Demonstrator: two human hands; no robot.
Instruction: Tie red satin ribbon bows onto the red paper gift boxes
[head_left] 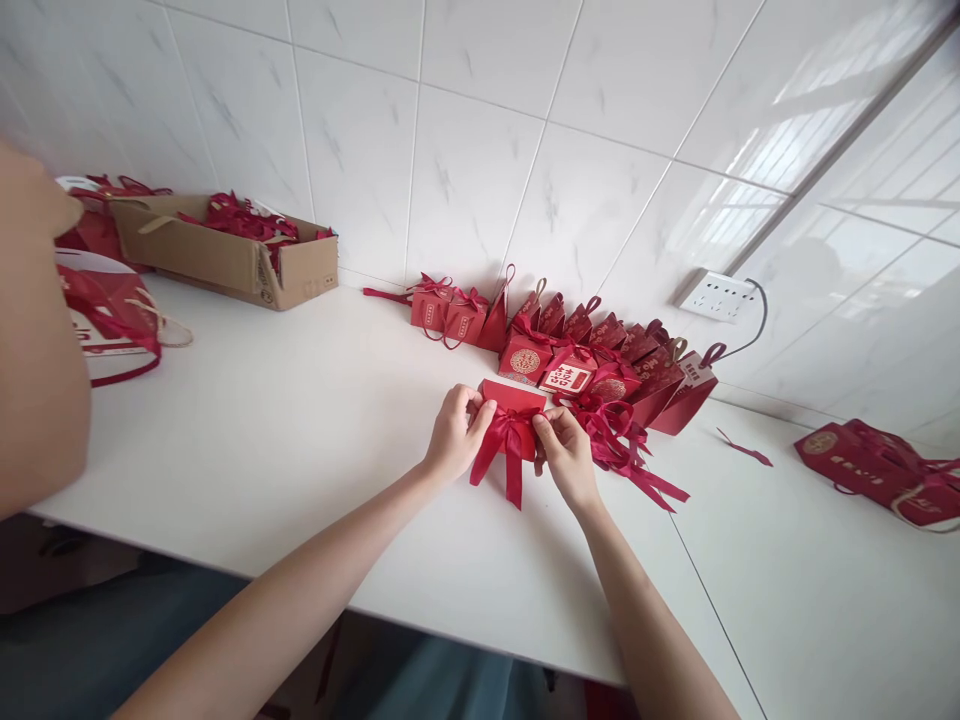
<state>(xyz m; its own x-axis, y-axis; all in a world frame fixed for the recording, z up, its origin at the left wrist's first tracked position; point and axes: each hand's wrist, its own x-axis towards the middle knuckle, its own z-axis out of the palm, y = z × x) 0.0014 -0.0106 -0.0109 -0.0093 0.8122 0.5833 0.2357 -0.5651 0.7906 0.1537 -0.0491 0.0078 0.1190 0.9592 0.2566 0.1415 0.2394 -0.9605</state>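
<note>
Between my two hands is a small red gift box (517, 397) with a satin ribbon bow (508, 432) on its front, two ribbon tails hanging down. My left hand (456, 433) is closed at the box's left side, thumb and fingers pinching the bow's left part. On the right side, my right hand (566, 452) pinches the bow's other loop, with fingers against the box edge. Just right of it lies a heap of loose red ribbons (615, 440). Behind the box stand several red gift boxes (570, 375) with ribbons and loop handles.
A cardboard box (225, 262) full of red ribbons stands at the back left, near red gift bags (112, 310). A large brown cardboard piece (37, 350) fills the left edge. At right lies a long red box (870, 465). A power socket (716, 297) sits on the tiled wall.
</note>
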